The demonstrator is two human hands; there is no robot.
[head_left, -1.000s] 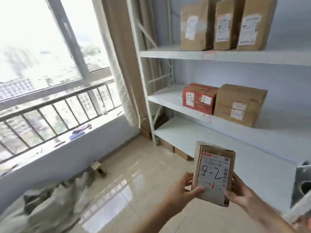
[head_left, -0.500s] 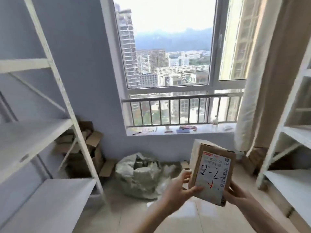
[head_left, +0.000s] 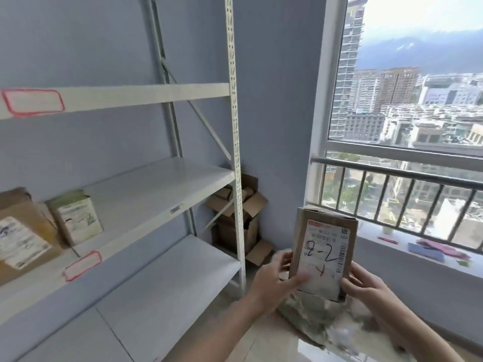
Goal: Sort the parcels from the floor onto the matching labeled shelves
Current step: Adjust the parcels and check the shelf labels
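In the head view, a brown parcel [head_left: 324, 253] is being held upright in front of the body, its label marked "2-2" being turned toward the camera. It is being gripped from both sides: the left hand [head_left: 274, 280] is curled round its left edge with the thumb lying across the label's lower corner, and the right hand [head_left: 366, 283] is clasped on its right edge.

To the left of the hands, a white metal shelving unit [head_left: 236, 142] is being shown against a blue-grey wall. Two red-outlined labels are being carried on its shelf edges, an upper one [head_left: 32, 102] and a lower one [head_left: 82, 265]. On the middle shelf, far left of the hands, two parcels are standing: a large brown one [head_left: 22, 233] and a smaller pale one [head_left: 77, 218] just beside it.

Behind the unit's upright, opened cardboard boxes [head_left: 240, 212] are piled in the corner. Below the hands, a crumpled grey sack [head_left: 313, 317] is lying on the glossy floor. Beyond the right hand, a railed window [head_left: 402, 184] is looking out over city buildings.
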